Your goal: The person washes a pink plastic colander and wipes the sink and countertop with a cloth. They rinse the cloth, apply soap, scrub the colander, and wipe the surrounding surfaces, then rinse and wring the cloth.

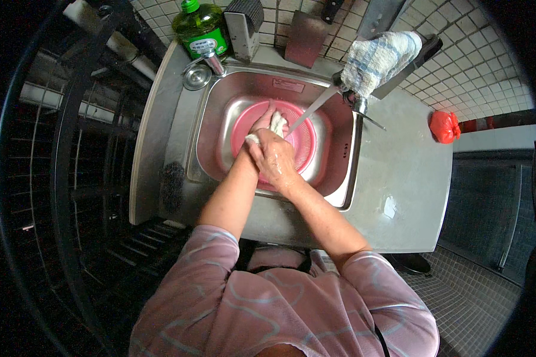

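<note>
A pink plastic colander (310, 156) lies in the steel sink (344, 154), and both hands are over it. My left hand (263, 119) is partly hidden beneath my right hand (274, 154), with its fingers pointing to the back of the sink. Between the hands is a wet white cloth (277, 124), pressed by my right hand against my left palm and wrist. Water runs from the faucet (359, 105) in a slanting stream that reaches the hands. Water glistens on the back of my right hand.
A checked towel (379, 60) hangs over the faucet. Behind the sink stand a green detergent bottle (203, 29), a knife block (243, 33) and a cleaver (306, 38). A steel drain strainer (197, 76) is at the left corner, a red plastic bag (445, 127) on the right counter.
</note>
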`<state>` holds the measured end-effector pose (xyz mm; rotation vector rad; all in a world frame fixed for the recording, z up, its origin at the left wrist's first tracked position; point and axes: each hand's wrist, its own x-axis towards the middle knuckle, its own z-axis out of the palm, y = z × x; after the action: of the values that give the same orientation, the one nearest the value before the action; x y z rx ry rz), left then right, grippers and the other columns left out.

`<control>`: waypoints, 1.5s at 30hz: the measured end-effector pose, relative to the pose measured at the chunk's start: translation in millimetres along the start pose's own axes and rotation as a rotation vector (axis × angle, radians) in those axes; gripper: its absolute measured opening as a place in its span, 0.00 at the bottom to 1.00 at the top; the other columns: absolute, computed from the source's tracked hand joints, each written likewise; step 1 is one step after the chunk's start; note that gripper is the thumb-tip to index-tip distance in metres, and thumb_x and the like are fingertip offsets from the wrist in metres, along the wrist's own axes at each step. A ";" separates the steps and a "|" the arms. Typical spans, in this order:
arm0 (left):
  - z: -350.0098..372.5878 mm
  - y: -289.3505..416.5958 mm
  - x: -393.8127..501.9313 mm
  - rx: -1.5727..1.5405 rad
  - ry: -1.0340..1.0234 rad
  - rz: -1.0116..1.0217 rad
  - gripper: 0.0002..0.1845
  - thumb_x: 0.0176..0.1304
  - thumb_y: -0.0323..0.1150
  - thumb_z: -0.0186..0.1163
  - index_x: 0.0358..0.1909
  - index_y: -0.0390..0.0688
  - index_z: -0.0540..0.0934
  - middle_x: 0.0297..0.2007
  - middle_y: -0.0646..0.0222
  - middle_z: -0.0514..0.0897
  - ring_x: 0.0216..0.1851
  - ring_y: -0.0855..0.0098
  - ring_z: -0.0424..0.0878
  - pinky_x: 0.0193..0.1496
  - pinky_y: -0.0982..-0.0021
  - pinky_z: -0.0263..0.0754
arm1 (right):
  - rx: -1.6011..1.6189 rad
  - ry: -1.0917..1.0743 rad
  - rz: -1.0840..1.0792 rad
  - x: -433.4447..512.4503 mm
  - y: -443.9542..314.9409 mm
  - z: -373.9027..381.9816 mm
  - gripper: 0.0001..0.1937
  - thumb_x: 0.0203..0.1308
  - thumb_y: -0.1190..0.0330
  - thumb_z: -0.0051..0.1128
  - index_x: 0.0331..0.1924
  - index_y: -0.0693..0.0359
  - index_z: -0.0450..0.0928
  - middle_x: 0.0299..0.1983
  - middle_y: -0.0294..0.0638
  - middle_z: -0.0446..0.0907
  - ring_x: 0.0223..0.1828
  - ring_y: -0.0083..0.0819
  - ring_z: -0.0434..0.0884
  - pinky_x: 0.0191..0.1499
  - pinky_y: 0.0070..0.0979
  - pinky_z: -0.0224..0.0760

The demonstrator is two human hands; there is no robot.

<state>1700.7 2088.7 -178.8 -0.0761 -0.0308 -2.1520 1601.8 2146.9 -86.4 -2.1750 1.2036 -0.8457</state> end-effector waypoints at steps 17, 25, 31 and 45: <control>-20.5 -40.6 -21.5 0.290 0.483 0.231 0.17 0.71 0.47 0.44 0.43 0.47 0.77 0.36 0.72 0.83 0.37 0.71 0.81 0.41 0.68 0.78 | -0.283 -0.090 0.134 56.3 90.2 5.0 0.13 0.62 0.61 0.46 0.37 0.61 0.77 0.30 0.53 0.79 0.30 0.53 0.80 0.36 0.46 0.74; 17.7 -40.8 -29.4 0.277 0.841 0.323 0.28 0.69 0.57 0.41 0.59 0.48 0.68 0.54 0.61 0.75 0.54 0.61 0.73 0.59 0.46 0.62 | -0.080 0.041 0.115 23.0 65.4 11.1 0.16 0.63 0.55 0.49 0.40 0.61 0.76 0.30 0.55 0.80 0.30 0.55 0.80 0.32 0.46 0.73; -29.9 -14.1 -13.7 -0.002 0.156 -0.006 0.17 0.70 0.48 0.46 0.41 0.45 0.77 0.37 0.67 0.82 0.35 0.69 0.80 0.37 0.62 0.77 | 0.202 -0.021 -0.059 -23.4 15.3 16.1 0.14 0.57 0.59 0.55 0.27 0.63 0.77 0.27 0.52 0.79 0.31 0.51 0.80 0.36 0.40 0.72; -9.6 -53.3 -25.4 0.606 -0.040 0.533 0.14 0.69 0.42 0.43 0.30 0.48 0.75 0.30 0.69 0.78 0.38 0.72 0.78 0.39 0.66 0.74 | -0.076 0.023 -0.007 12.0 23.5 14.7 0.12 0.59 0.60 0.52 0.29 0.60 0.80 0.35 0.56 0.81 0.37 0.53 0.80 0.41 0.44 0.74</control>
<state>1669.7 2138.7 -189.6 0.2042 -0.6130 -1.5344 1604.4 2127.2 -109.1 -2.2367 1.2584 -0.8431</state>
